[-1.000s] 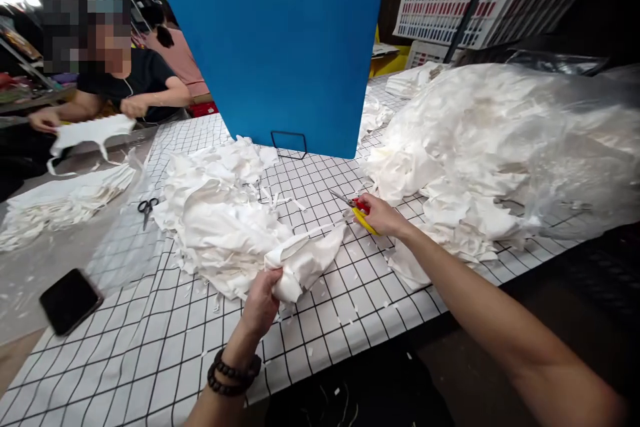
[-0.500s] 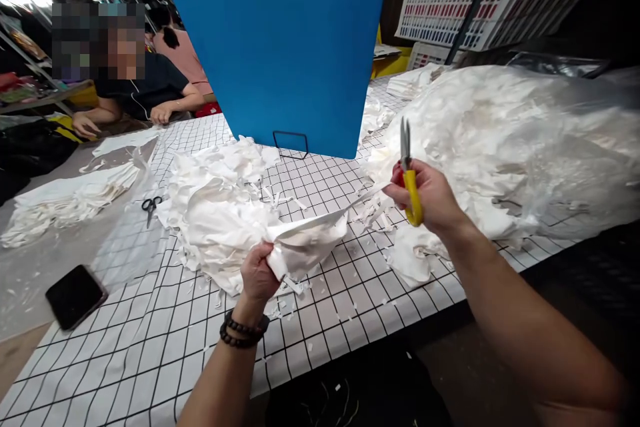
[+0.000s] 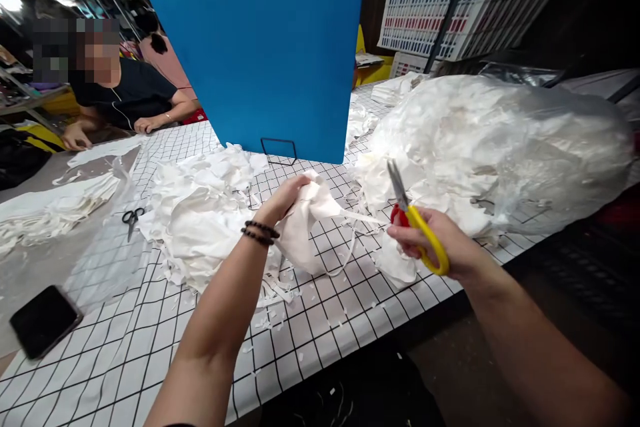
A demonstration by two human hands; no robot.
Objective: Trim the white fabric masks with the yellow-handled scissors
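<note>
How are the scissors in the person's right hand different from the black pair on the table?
The bright scissors have yellow and red handles; the black scissors have dark ones. The bright scissors are gripped in the right hand, while the black scissors lie on the table. The bright scissors' blades point away from the person; the black scissors' point back toward the near edge. Both are handheld scissors.
</note>
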